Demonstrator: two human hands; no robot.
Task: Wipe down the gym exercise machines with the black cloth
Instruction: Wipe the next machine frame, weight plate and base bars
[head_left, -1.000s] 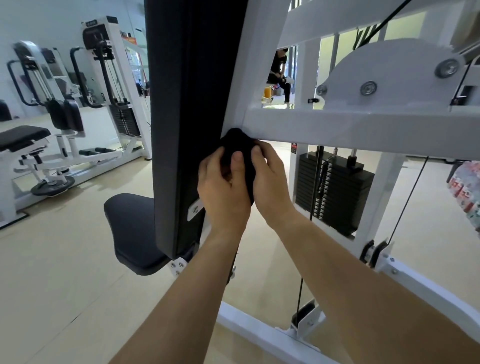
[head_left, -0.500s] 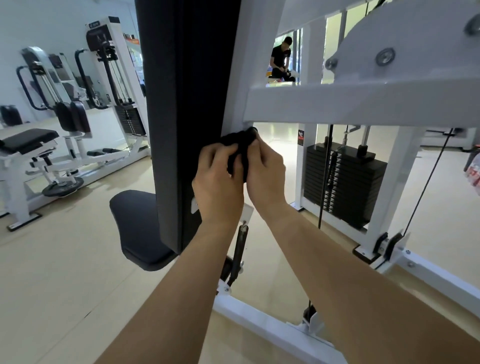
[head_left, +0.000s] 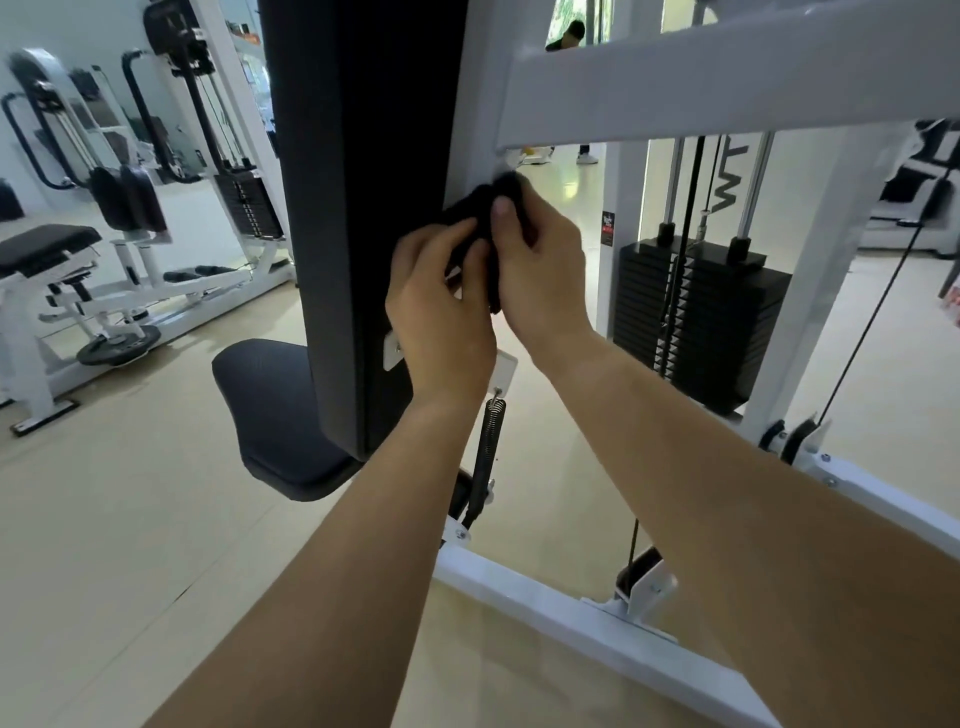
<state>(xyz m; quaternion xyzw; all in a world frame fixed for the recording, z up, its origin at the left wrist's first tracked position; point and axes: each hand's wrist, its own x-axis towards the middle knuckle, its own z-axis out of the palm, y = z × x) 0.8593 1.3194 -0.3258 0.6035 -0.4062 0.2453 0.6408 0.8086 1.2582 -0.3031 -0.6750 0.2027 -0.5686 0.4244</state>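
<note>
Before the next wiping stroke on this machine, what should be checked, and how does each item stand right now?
1. Grip on the black cloth: ok, left hand and right hand both hold it.
2. Cloth against the white steel upright: ok, it lies where the crossbeam joins.
3. Downward path free of snags: probably not ok, a black coil spring hangs just below the hands.
4. Tall black back pad already wiped: cannot tell.
5. Hands away from the black weight stack: ok, it stands behind the frame.
</note>
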